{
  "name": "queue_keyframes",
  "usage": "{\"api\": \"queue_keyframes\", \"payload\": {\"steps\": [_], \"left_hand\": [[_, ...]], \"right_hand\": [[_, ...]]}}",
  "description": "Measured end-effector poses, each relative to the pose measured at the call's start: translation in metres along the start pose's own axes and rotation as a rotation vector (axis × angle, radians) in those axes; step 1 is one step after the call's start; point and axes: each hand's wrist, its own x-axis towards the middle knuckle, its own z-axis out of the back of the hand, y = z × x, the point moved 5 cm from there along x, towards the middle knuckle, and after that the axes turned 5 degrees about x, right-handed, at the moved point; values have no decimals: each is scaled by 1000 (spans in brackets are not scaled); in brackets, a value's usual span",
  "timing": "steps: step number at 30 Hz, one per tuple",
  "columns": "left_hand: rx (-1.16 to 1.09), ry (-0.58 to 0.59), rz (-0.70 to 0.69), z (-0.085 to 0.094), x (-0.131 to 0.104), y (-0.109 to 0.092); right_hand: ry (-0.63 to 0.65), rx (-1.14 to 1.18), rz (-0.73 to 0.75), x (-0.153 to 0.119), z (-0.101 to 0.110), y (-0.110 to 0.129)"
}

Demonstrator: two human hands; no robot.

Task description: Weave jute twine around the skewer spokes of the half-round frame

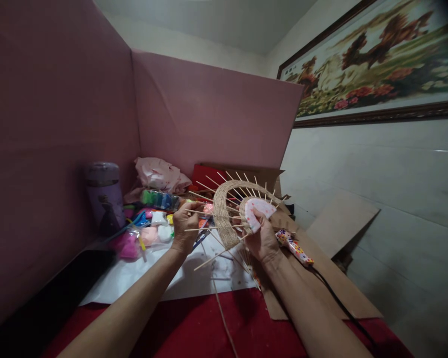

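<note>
A fan-shaped piece [222, 211] of brown twine woven across thin wooden sticks is held up above the table. Its inner half-round base [251, 219] is white with pink spots and edged with twine. My right hand [263, 238] grips this base, thumb on its face. At the left side of the weave, my left hand [185, 224] has its fingers pinched at the end of a stick. Bare stick ends stick out all round the woven band. A loose strand of twine [222, 311] hangs down toward the table's front edge.
A patterned glue gun [294, 247] with a black cord lies on cardboard [321, 291] at the right. Coloured clay packs [149, 236] and a purple tumbler [105, 199] stand at the left. White paper [134, 273] covers part of the red cloth [194, 328]. Pink panels [209, 114] rise behind.
</note>
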Motion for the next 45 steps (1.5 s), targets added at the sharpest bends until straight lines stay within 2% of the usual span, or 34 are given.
{"api": "queue_keyframes", "payload": {"steps": [4, 10, 17, 20, 24, 31, 39, 45], "left_hand": [[50, -6, -26, 7, 6, 1], [284, -56, -190, 21, 16, -3], [349, -85, -206, 34, 27, 1], [397, -116, -261, 40, 31, -3], [456, -144, -328, 44, 33, -6], [393, -64, -227, 40, 33, 3], [354, 45, -333, 35, 32, -6], [195, 99, -121, 35, 37, 13]], "right_hand": [[-20, 15, 13, 2, 3, 2], [-13, 23, 23, 4, 5, 3], [-32, 43, 20, 1, 3, 7], [-75, 44, 19, 0, 3, 8], [-69, 29, -9, 2, 4, 7], [-58, 34, -53, 0, -1, 6], [-77, -35, -91, 0, 3, 9], [-72, -81, -86, 4, 11, 10]]}}
